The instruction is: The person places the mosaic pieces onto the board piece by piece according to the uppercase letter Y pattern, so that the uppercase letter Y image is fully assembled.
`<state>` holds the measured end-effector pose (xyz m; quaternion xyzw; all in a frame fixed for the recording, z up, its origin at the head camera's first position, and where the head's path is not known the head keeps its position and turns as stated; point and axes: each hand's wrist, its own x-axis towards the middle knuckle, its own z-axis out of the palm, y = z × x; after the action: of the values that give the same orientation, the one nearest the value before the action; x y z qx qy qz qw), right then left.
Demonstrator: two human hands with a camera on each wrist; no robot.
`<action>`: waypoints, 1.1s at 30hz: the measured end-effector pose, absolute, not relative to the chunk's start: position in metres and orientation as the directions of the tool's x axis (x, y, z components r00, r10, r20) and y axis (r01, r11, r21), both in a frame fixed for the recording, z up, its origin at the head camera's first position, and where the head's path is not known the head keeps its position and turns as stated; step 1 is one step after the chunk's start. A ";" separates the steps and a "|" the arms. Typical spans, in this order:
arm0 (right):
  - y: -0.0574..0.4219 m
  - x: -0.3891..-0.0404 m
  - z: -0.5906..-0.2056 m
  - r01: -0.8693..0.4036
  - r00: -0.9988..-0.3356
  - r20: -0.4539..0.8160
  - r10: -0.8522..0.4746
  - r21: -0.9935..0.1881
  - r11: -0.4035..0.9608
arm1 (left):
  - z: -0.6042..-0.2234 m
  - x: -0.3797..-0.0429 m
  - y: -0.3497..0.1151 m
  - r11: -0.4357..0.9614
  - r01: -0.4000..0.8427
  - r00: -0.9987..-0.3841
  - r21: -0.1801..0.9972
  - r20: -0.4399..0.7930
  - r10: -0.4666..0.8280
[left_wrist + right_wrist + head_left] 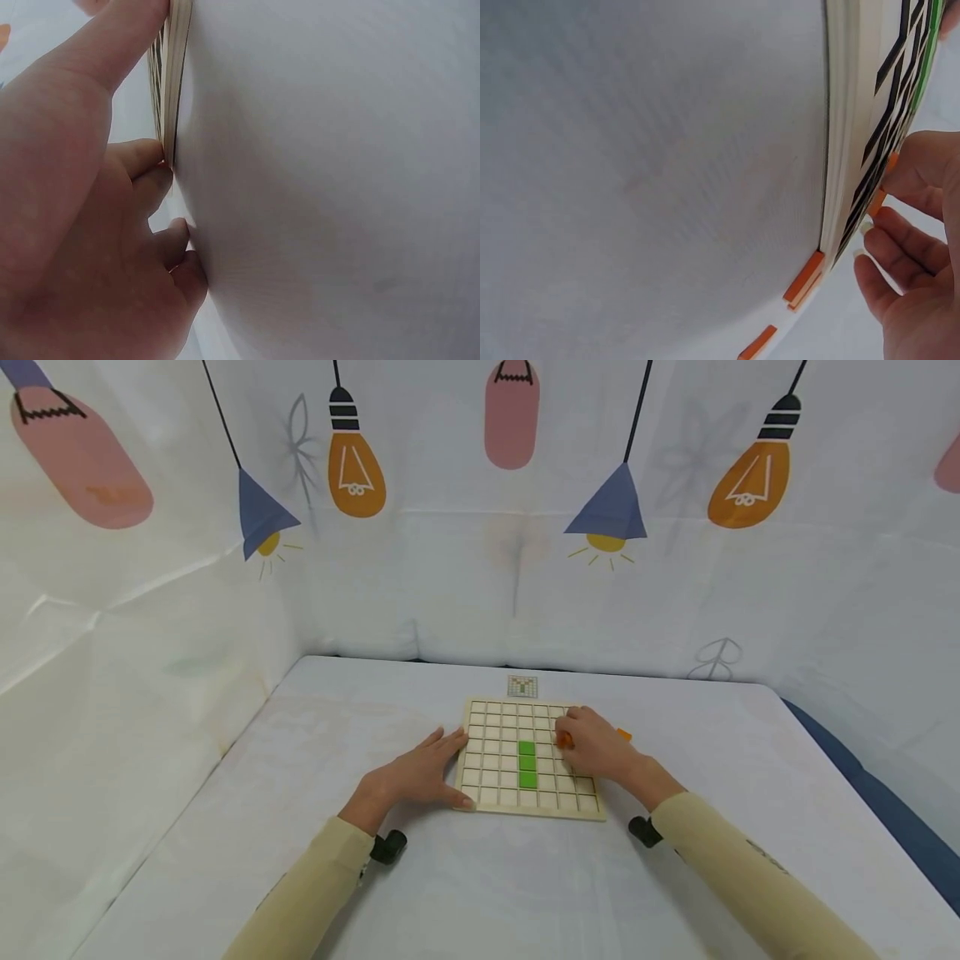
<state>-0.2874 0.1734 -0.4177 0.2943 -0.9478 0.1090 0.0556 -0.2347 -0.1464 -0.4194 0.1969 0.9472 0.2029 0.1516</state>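
A pale wooden grid board (487,797) lies on the white table, with three green square tiles (527,764) in one column near its middle. My left hand (420,777) rests at the board's left side, thumb by the near left corner and fingers spread along the edge. In the left wrist view those fingertips touch the board's side and the table. Over the right part of the board, my right hand (596,745) pinches a small orange tile (877,202) between thumb and fingers. The other fingers of that hand are loosely bent.
More orange tiles (804,279) lie on the table just past the board's right edge, partly behind the right hand in the head view. A small printed pattern card (522,686) lies beyond the board's far edge. White patterned sheeting (450,585) stands behind the table.
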 end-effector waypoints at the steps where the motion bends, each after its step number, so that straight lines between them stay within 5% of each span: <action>1: 0.173 -0.288 -0.418 -0.569 -0.822 0.171 -0.544 -0.173 0.804 | -0.420 -0.235 -0.146 0.840 0.311 -0.877 0.444 -0.207 0.434; 33: 0.134 -0.307 -0.417 -0.614 -0.789 0.221 -0.573 -0.271 0.741 | -0.416 -0.234 -0.144 0.841 0.304 -0.878 0.448 -0.211 0.430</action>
<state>-0.3070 0.1340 -0.4168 0.3189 -0.9310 0.1667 0.0618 -0.2337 -0.1441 -0.4161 0.1936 0.9470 0.2054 0.1532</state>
